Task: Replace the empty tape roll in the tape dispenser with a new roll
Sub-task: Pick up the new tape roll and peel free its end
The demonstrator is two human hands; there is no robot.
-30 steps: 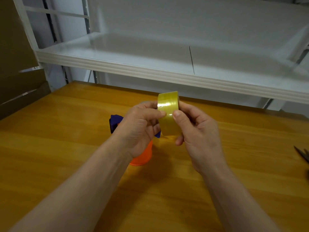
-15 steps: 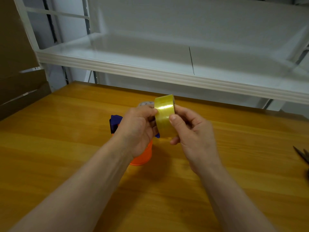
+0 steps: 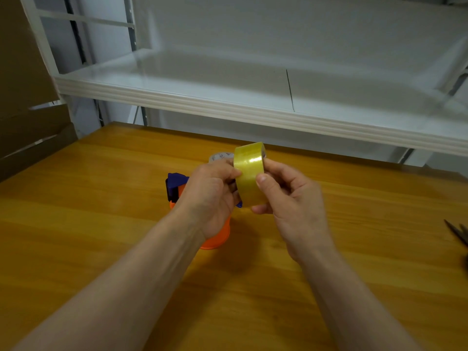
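Showing the wooden counter point(image 3: 101, 224) beneath a white shelf point(image 3: 228, 97), we judge the task to be about midway, with the new roll in hand but not yet fitted. The tape dispenser point(image 3: 174, 186), blue above and orange below, appears to rest on the counter, largely hidden under the left hand point(image 3: 210, 196). We cannot tell whether its hub is bare.

The right hand point(image 3: 291, 198) is clamped on the yellow tape roll point(image 3: 249, 171), thumb on the outer band and fingers curled behind. It holds the roll upright above the counter, just right of the dispenser. The left hand pinches the roll's near edge with thumb and fingertips, probably feeling for the free end.

A small grey printed disc point(image 3: 220, 156) shows behind the left fingers. It may be the spent core, though we cannot confirm that. Scissors point(image 3: 457, 230) lie at the counter's right edge, well apart.

What remains, in our judgement, is seating the roll on the hub and threading the tape to the blade.
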